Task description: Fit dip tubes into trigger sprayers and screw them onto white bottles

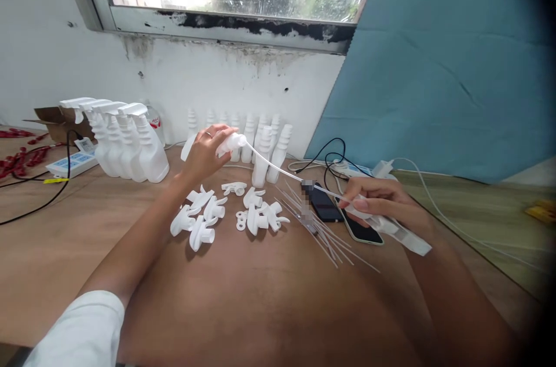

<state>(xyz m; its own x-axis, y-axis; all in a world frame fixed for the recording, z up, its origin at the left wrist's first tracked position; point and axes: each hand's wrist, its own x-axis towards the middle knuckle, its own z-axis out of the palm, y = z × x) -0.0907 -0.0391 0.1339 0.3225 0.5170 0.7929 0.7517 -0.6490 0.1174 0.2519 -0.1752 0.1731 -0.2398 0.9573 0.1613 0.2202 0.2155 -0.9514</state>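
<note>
my left hand (208, 150) has its fingers curled around a white plastic piece with a round end (237, 142); my right hand (386, 196) pinches a long, whitish plastic piece (406, 234). a thin, bendy white tube (278, 167) runs between them, over the brown table (243, 309), so i think this one is not done yet. four white plastic bottles with spray tops (150, 161) stand on the left and look done. about eight white ribbed-neck bottles without tops (260, 167) look left to do; some hide. i count eight loose white spray tops (202, 234), two dark-screened phones (324, 202), and too many crossed thin white tubes (325, 241) to count.
</note>
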